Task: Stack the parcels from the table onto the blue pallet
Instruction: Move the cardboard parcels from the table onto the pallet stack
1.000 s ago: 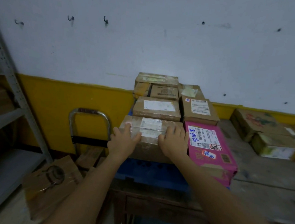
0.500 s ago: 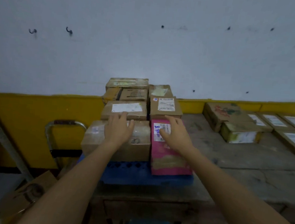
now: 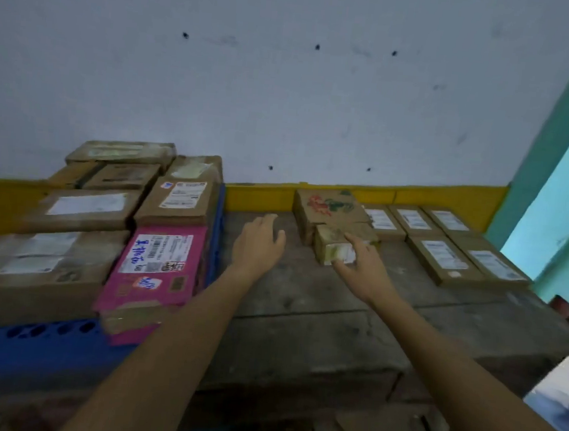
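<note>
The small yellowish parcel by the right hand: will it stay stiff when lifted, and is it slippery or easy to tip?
The small yellowish parcel looks boxy with straight edges, so probably stiff. Its front face looks shiny, perhaps taped, so it may slip. It lies flat on the table, so tipping seems unlikely.

Left of the pink parcel [image 3: 154, 272], the front brown parcel [image 3: 30, 272] runs off the picture's edge, and the blue pallet [image 3: 24, 340] under both shows only its near rim and a strip of its right side, the stack covering the rest. The pink parcel's near end is smeared and its label print too small to read. Right of it, the right hand [image 3: 364, 274] lays its fingers [image 3: 354, 242] over the small parcel [image 3: 328, 250] on the desk [image 3: 301, 320]; whether they grip or merely touch cannot be told.
</note>
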The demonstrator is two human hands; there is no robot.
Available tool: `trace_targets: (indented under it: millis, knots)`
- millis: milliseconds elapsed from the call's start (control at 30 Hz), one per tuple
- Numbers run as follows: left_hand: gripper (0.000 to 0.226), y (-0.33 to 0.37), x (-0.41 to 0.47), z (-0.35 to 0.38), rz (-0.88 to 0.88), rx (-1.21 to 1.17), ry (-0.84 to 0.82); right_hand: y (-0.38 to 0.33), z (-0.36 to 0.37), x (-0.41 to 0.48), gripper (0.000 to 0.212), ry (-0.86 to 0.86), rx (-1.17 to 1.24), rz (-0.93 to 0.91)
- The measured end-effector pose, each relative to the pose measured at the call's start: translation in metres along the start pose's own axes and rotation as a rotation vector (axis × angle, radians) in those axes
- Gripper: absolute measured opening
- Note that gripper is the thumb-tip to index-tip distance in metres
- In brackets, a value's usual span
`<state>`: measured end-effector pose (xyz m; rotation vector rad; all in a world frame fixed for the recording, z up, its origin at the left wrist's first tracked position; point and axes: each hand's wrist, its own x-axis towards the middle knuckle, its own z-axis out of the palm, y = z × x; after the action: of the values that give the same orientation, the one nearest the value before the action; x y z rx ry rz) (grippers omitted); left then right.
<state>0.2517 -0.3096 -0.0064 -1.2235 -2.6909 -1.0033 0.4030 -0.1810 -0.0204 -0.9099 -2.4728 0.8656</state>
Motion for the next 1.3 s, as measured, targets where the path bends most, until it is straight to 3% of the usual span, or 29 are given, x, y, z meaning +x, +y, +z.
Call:
trace_targets:
  millis: [233, 600, 900, 1033, 1300]
  knots:
    - [0.032, 0.073, 0.033, 0.1, 0.05, 0.051, -0.172, 0.102, -0.048, 0.0, 0.062, 0.058, 0.017, 0.161]
    - [0.04, 0.163, 0.125, 0.237, 0.229, -0.09, -0.355, 0.231, -0.113, 0.055, 0.057, 0.22, 0.051, 0.367]
    - [0.028, 0.218, 0.175, 0.339, 0.334, -0.062, -0.469, 0.34, -0.151, 0.091, 0.055, 0.259, 0.054, 0.565]
    - [0.04, 0.238, 0.201, 0.381, 0.326, -0.017, -0.525, 0.391, -0.169, 0.117, 0.055, 0.243, 0.061, 0.605]
    - [0.039, 0.281, 0.25, 0.459, 0.252, 0.041, -0.589, 0.472, -0.19, 0.173, 0.052, 0.261, -0.015, 0.657]
